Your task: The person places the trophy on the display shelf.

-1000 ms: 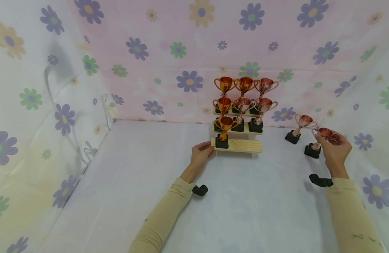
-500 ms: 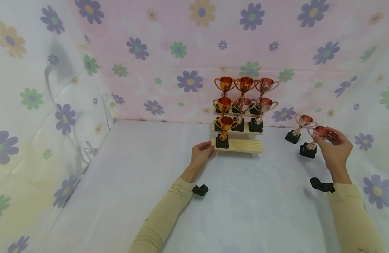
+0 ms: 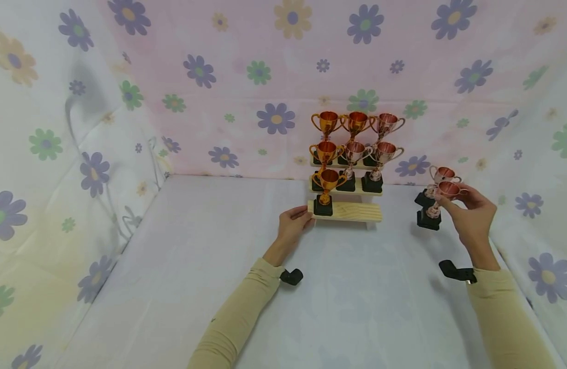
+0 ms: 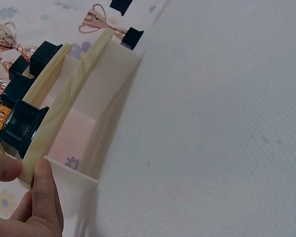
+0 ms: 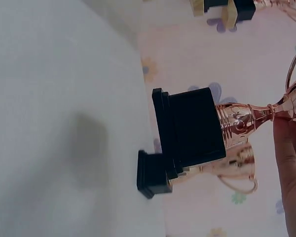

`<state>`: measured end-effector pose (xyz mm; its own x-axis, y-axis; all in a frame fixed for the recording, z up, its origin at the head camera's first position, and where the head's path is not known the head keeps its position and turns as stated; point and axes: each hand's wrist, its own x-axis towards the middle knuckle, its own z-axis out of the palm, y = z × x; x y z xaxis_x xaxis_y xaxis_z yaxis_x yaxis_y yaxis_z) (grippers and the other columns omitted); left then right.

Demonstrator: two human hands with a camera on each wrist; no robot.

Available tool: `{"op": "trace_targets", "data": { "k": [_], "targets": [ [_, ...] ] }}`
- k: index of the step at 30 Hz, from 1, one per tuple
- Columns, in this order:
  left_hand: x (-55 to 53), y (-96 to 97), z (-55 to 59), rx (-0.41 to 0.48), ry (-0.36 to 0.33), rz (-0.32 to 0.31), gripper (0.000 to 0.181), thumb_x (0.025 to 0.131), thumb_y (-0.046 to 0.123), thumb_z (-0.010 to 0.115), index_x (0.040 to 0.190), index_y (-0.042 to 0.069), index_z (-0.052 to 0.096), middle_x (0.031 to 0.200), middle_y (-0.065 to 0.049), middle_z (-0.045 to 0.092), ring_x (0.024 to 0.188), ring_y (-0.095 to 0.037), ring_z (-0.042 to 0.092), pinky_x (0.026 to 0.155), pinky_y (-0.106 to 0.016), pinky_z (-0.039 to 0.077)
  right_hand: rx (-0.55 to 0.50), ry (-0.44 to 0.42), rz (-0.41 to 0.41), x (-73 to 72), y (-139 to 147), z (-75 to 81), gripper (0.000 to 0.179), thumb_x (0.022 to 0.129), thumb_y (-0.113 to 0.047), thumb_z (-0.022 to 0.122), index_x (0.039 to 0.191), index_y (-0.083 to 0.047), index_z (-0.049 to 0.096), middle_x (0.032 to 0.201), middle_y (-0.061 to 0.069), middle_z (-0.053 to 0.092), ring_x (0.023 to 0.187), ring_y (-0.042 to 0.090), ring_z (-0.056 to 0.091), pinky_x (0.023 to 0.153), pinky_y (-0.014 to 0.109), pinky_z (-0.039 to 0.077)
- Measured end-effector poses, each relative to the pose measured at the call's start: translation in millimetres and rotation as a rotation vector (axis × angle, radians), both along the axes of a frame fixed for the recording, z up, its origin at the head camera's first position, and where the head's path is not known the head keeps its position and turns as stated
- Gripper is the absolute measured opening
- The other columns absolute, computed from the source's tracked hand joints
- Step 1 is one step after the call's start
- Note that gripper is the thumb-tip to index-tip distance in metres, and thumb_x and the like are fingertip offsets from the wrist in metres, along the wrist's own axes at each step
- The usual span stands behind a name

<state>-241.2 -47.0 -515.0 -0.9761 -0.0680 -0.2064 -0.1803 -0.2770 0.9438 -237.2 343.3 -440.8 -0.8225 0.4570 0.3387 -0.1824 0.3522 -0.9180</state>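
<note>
My left hand [image 3: 295, 225] pinches the left end of the lowest wooden step of a display stand [image 3: 357, 211], thumb above and fingers below in the left wrist view. A gold trophy cup [image 3: 324, 199] on a black base stands at that step's left end. My right hand [image 3: 472, 215] holds a rose-gold trophy cup [image 5: 192, 128] by its cup, its black base hanging over the table with a shadow below. Behind it, partly covered, another rose-gold trophy [image 3: 442, 174] stands on the table. The two upper steps carry gold trophies [image 3: 327, 123] and rose-gold trophies [image 3: 385, 154].
A white cloth covers the table [image 3: 219, 282]. Behind rises a pink flowered backdrop [image 3: 237, 102], close to the back of the stand. Flowered side cloths [image 3: 48, 169] hang left and right. Black wrist cameras [image 3: 291, 278] sit on both wrists.
My right hand has lifted the rose-gold trophy and carried it left, so it now overlaps the standing one in the head view. My left hand has stayed on the step.
</note>
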Motion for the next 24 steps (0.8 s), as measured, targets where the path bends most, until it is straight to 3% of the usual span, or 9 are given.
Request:
{"op": "trace_targets", "data": {
  "k": [7, 12, 17, 24],
  "targets": [
    [-0.1, -0.5, -0.6, 0.003, -0.005, -0.005, 0.033, 0.095, -0.001, 0.068, 0.127, -0.009, 0.063, 0.112, -0.017, 0.067, 0.089, -0.013, 0.067, 0.090, -0.032, 0.060, -0.060, 0.053, 0.104, 1.1, -25.6, 6.1, 0.047, 0.078, 0.003, 0.085, 0.122, -0.002, 0.073, 0.097, -0.014, 0.070, 0.089, 0.005, 0.063, 0.074, 0.006, 0.053],
    [0.3, -1.1, -0.8, 0.006, -0.002, -0.009, 0.033, 0.096, -0.001, 0.068, 0.127, -0.009, 0.062, 0.113, -0.018, 0.067, 0.090, -0.014, 0.066, 0.090, -0.031, 0.060, -0.044, 0.093, 0.189, 1.4, -47.0, 11.9, 0.046, 0.076, 0.009, 0.083, 0.121, 0.001, 0.072, 0.096, -0.013, 0.071, 0.086, 0.004, 0.063, 0.075, 0.007, 0.053],
    [0.7, -1.7, -0.5, 0.008, 0.002, -0.008, 0.033, 0.096, -0.001, 0.067, 0.127, -0.009, 0.063, 0.112, -0.017, 0.067, 0.090, -0.013, 0.066, 0.091, -0.032, 0.060, 0.022, 0.096, 0.259, -1.5, -68.0, 13.3, 0.045, 0.079, 0.005, 0.083, 0.122, -0.003, 0.072, 0.094, -0.014, 0.069, 0.083, 0.004, 0.062, 0.074, 0.008, 0.054],
    [0.2, -1.1, 0.4, 0.009, -0.004, -0.006, 0.033, 0.095, -0.001, 0.068, 0.126, -0.009, 0.063, 0.108, -0.014, 0.067, 0.086, -0.012, 0.066, 0.091, -0.033, 0.060, 0.004, 0.091, 0.357, -10.0, -96.4, 7.7, 0.045, 0.082, 0.002, 0.082, 0.125, 0.002, 0.068, 0.102, -0.015, 0.070, 0.092, 0.005, 0.064, 0.077, 0.009, 0.055]
  ]
}}
